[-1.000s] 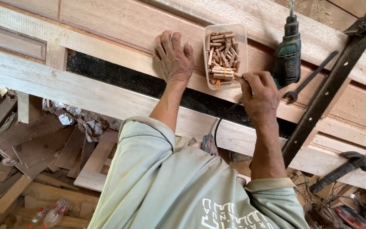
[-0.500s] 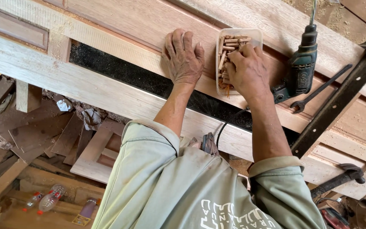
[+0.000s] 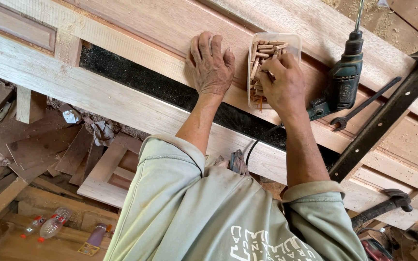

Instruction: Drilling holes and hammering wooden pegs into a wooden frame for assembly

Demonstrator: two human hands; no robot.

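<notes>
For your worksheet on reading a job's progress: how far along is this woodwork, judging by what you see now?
Done: the wooden door frame looks cut and laid flat, with the drill set down beside it. In hand: the right hand reaches into the plastic tub of wooden dowels, while the left hand rests flat on the frame. Left: no dowel is visibly fitted yet; the clamp bar lies unused.

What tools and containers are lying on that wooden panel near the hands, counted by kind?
Green corded power drill: 1
Dark metal open-ended spanner: 1
Long black metal bar clamp: 1
Clear plastic tub of short wooden dowels: 1
Total: 4
The right hand reaches into the tub; the left hand rests flat beside it.
</notes>
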